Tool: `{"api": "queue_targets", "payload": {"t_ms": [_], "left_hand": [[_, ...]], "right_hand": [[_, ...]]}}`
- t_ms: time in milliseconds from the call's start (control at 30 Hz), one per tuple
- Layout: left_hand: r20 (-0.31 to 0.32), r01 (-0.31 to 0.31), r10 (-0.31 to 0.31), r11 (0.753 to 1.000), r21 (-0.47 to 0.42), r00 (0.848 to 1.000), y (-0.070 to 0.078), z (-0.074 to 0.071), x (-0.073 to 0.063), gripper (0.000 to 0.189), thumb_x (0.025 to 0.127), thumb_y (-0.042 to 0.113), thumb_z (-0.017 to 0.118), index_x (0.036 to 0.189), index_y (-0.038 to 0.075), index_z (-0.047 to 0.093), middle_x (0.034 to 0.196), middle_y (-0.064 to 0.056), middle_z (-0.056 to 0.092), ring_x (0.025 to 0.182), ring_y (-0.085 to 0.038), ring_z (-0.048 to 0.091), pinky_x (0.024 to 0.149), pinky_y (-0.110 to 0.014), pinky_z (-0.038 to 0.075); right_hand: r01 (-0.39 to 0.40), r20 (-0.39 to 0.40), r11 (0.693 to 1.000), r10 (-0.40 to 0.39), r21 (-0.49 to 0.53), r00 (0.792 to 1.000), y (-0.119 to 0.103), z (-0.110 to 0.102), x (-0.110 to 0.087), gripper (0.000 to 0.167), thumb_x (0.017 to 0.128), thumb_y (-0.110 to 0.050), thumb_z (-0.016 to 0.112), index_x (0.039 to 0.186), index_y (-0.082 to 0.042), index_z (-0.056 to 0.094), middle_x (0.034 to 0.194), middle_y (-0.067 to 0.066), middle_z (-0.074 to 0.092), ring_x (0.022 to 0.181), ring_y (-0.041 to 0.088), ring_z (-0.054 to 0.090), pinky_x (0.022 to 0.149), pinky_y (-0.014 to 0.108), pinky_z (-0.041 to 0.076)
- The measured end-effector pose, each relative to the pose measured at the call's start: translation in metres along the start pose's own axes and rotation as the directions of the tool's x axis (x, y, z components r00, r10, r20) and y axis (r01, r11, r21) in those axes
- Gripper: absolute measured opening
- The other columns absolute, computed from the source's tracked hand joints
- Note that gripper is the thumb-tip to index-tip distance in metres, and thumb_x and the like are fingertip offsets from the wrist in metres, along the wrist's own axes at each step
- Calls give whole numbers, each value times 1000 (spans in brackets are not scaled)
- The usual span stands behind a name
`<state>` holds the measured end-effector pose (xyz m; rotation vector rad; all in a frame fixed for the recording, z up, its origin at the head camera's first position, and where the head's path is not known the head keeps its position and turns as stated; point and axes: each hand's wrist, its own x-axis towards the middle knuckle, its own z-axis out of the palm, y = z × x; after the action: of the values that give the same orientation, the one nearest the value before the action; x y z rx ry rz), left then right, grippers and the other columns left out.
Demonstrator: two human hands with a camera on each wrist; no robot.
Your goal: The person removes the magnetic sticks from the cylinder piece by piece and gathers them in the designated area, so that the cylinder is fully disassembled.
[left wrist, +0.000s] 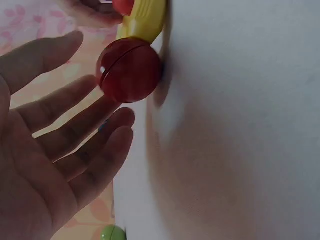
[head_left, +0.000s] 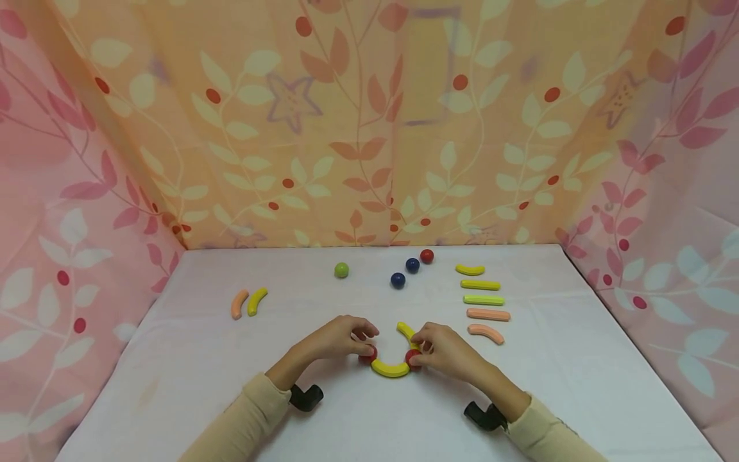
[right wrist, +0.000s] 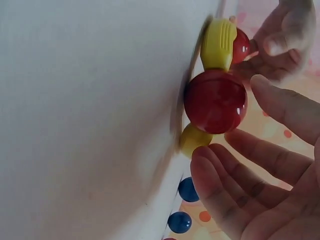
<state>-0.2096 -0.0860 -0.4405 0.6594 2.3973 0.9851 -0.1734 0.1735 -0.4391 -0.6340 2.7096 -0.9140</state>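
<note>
A yellow curved rod (head_left: 390,369) lies between two red balls, touching both. At its left end, my left hand (head_left: 343,338) is beside a red ball (left wrist: 129,70); its fingers are loosely spread and the index fingertip is at the ball. My right hand (head_left: 447,350) holds the other red ball (right wrist: 216,101) between thumb and index finger. Beyond that ball, a second yellow curved rod (head_left: 405,331) extends away from me, partly covered by the right fingers. Together the pieces make an open curve on the white table.
Farther back are a green ball (head_left: 341,270), two blue balls (head_left: 398,280) and a red ball (head_left: 426,256). Several yellow, green and orange rods (head_left: 488,314) form a column at right. An orange curved rod (head_left: 239,304) and a yellow curved rod (head_left: 257,301) lie at left.
</note>
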Motion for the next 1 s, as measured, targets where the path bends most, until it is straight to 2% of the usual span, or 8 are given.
{"api": "queue_targets", "payload": {"t_ms": [100,233,533,800,1000], "left_hand": [[43,-1,0,1000,19,999,0,6,-1,34,84,21,77,115,10,69,100,3,68,93,-13,59,84,-32,50],[54,3,-6,998,62,999,2,9,-2,33,83,17,78,114,11,70,102,2,67,92,-12,56,83,-30,49],[36,10,-13,996,94,999,2,12,-2,32,83,12,77,114,12,70,105,1,67,93,-13,56,85,-31,51],[16,11,-12,996,91,1000,1,14,-2,29,84,12,76,113,11,70,105,1,68,93,-13,55,85,-32,50],[-11,-21,22,996,90,1000,3,18,-1,28,84,15,76,110,9,70,98,2,67,87,-10,56,80,-25,49]], "right_hand": [[-18,-17,1000,18,-13,1000,-2,3,-1,34,79,-21,80,105,-2,72,91,1,62,80,15,55,64,20,45],[-76,-52,997,75,-15,996,-3,5,0,36,79,-25,81,106,-3,72,94,3,63,76,12,53,61,20,44],[-160,-40,987,159,-22,987,-6,11,4,50,71,-30,87,110,-4,71,98,4,61,77,13,51,63,23,43],[-163,-41,986,162,-31,986,-7,13,7,43,70,-22,87,106,-6,71,99,4,61,80,14,52,66,25,46],[-181,-42,983,180,-20,983,-2,7,20,39,73,-16,85,107,-5,72,94,3,62,81,14,55,71,29,50]]}}
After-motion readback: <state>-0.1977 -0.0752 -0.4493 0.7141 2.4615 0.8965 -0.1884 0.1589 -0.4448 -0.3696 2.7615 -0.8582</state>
